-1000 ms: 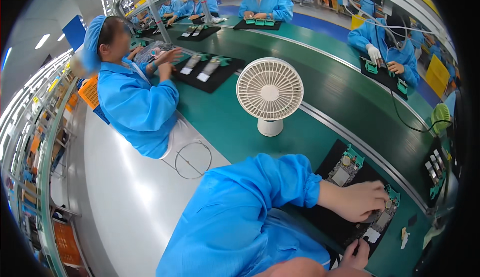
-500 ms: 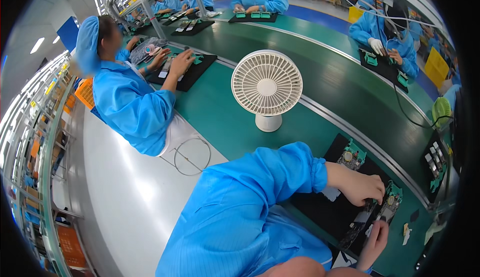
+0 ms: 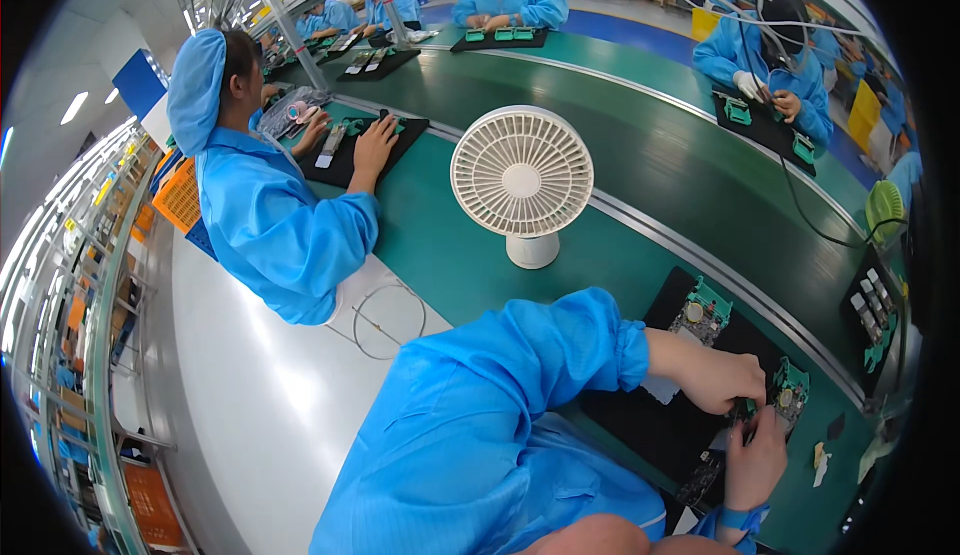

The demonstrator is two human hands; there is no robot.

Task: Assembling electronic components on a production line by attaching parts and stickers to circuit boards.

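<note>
Over a black mat [image 3: 640, 430] my left hand [image 3: 715, 375] reaches in, its fingers curled down and closed at a small dark part with some green on it. My right hand [image 3: 757, 460] meets it from below, thumb and fingers pinched together at the same spot. What the fingertips hold is mostly hidden by the hands. Right beside them lies a circuit board in a green holder [image 3: 791, 390]. Farther off on the mat is another circuit board in a green holder [image 3: 705, 312]. A dark board [image 3: 703, 477] lies below my hands, near my right wrist.
A white desk fan [image 3: 521, 185] stands on the green bench to the left. Beyond a metal rail runs a green conveyor belt [image 3: 640, 145]. A co-worker [image 3: 270, 195] sits at the left; others work across. Scraps [image 3: 821, 463] lie at right; boards [image 3: 873, 315] rest beyond the rail.
My right hand has moved up and away from me, and its fingertips now meet my left hand's. The left hand has barely moved. My view has shifted slightly.
</note>
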